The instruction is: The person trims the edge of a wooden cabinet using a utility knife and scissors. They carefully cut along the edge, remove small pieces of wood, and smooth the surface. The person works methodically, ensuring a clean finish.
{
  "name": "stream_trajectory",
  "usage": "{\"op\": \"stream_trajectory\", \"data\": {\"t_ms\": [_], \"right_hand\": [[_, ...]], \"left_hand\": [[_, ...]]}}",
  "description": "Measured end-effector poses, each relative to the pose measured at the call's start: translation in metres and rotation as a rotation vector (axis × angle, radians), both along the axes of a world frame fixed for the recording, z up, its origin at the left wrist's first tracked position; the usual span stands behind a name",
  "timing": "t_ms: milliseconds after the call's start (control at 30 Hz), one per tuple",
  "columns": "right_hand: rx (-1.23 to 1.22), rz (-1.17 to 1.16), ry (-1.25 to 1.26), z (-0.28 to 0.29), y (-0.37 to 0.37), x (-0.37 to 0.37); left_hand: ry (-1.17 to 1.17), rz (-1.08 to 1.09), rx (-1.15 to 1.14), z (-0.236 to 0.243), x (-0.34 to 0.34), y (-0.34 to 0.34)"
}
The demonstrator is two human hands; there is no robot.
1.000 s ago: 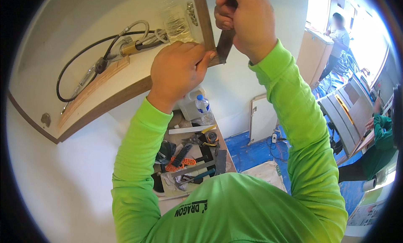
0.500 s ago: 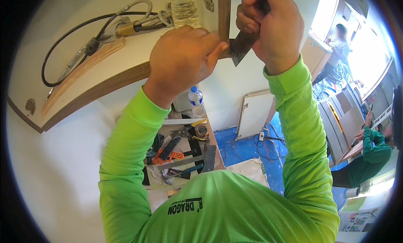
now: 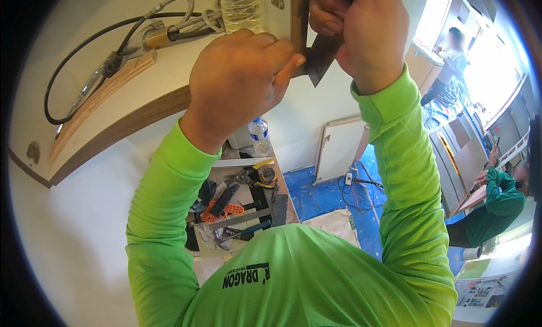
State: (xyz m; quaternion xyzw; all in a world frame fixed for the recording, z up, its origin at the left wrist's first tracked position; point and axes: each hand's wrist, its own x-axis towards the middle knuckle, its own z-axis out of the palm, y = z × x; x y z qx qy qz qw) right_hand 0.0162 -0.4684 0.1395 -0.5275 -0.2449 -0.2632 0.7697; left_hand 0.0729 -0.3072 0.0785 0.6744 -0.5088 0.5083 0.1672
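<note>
Two bare hands are at the front right corner of a white cabinet (image 3: 132, 120) edged in brown wood grain. The right hand (image 3: 375, 39) is closed around a dark, flat, pointed strip (image 3: 323, 57) just beside that corner. The left hand (image 3: 240, 81) curls at the cabinet's front edge, thumb toward the strip; whether its hidden fingers grip anything, I cannot tell. A clear plastic bottle (image 3: 241, 12) stands inside, near the same corner. Black lettering (image 3: 247, 276) marks the bright green shirt (image 3: 305, 287); near the far edge of the tool-strewn table (image 3: 291, 211), a blue-capped bottle (image 3: 258, 133) wears a blue label.
</note>
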Motion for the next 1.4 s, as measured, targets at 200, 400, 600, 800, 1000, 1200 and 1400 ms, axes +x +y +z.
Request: {"op": "stream_trajectory", "data": {"t_ms": [200,400,600,800,1000,1200,1400], "right_hand": [[-0.006,-0.075,0.034,-0.001,0.001,0.007],[0.002,-0.069,0.015,-0.003,0.001,0.005],[-0.005,-0.092,0.028,-0.006,0.003,0.005],[-0.028,-0.113,0.041,-0.006,0.004,0.006],[0.053,-0.043,0.085,-0.005,-0.006,0.003],[0.068,-0.039,0.082,-0.006,-0.009,0.000],[0.035,-0.027,0.054,-0.007,-0.008,0.007]], "left_hand": [[-0.002,0.085,0.032,-0.002,0.000,0.001],[0.010,0.033,0.029,0.002,-0.002,0.000],[0.000,0.017,0.028,0.001,-0.002,0.000],[0.034,0.050,0.046,0.003,-0.003,0.000],[0.019,0.084,0.051,0.001,-0.002,0.001],[-0.020,0.093,0.024,0.000,-0.002,0.000],[-0.038,0.076,0.040,0.001,-0.003,0.000]]}}
